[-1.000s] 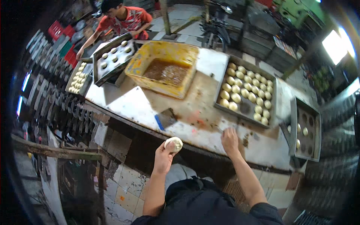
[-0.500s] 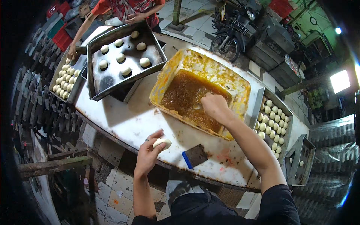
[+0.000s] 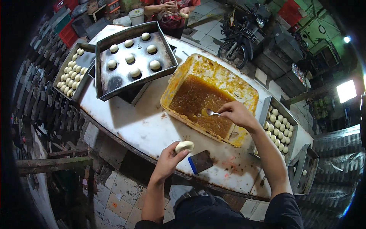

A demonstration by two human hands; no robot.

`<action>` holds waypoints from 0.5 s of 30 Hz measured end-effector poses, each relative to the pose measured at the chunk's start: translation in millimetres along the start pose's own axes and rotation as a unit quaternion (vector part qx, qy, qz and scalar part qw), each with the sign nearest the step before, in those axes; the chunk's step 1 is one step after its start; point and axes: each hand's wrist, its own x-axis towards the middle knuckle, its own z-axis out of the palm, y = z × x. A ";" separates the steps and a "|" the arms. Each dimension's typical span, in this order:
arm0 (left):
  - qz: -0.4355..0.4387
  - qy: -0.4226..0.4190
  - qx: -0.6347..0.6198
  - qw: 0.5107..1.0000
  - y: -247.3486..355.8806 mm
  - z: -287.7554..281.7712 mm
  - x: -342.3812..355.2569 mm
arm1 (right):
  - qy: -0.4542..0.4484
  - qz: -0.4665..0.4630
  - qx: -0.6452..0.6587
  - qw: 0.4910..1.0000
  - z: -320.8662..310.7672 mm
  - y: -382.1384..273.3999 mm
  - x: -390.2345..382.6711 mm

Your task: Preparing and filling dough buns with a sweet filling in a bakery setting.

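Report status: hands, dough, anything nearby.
Left hand holds dough piece. Right hand holds metal utensil inside yellow-stained tub. Blue-edged scraper on table, near left hand.

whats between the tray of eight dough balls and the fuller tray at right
Head view: the yellowish tub of brown paste, plus the right hand and spoon.

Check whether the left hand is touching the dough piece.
Touching. The head view shows the left hand holding the dough piece, thumb against its lower edge.
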 end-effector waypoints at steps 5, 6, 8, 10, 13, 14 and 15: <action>0.031 0.009 -0.003 0.999 -26.2 86.4 12.2 | 0.028 0.061 0.330 0.942 5.4 -12.8 -109.9; 0.038 0.025 -0.033 0.998 -40.8 107.4 16.5 | 0.022 0.016 0.463 0.886 22.7 -2.5 -129.0; 0.042 0.035 -0.042 0.998 -54.9 151.0 18.1 | 0.012 -0.030 0.621 0.783 50.2 10.9 -166.9; 0.054 0.013 -0.106 0.993 -78.5 187.0 10.3 | 0.059 -0.063 0.665 0.742 74.0 16.7 -199.1; -0.001 0.100 -0.130 0.987 -108.7 226.1 -12.0 | 0.109 -0.076 0.643 0.754 89.7 43.2 -244.8; -0.030 0.113 -0.093 0.989 -120.4 227.6 -21.2 | 0.141 -0.052 0.571 0.807 93.0 52.8 -260.8; -0.005 0.091 -0.181 0.979 -130.7 236.5 -25.7 | 0.172 -0.027 0.493 0.852 96.9 62.7 -276.8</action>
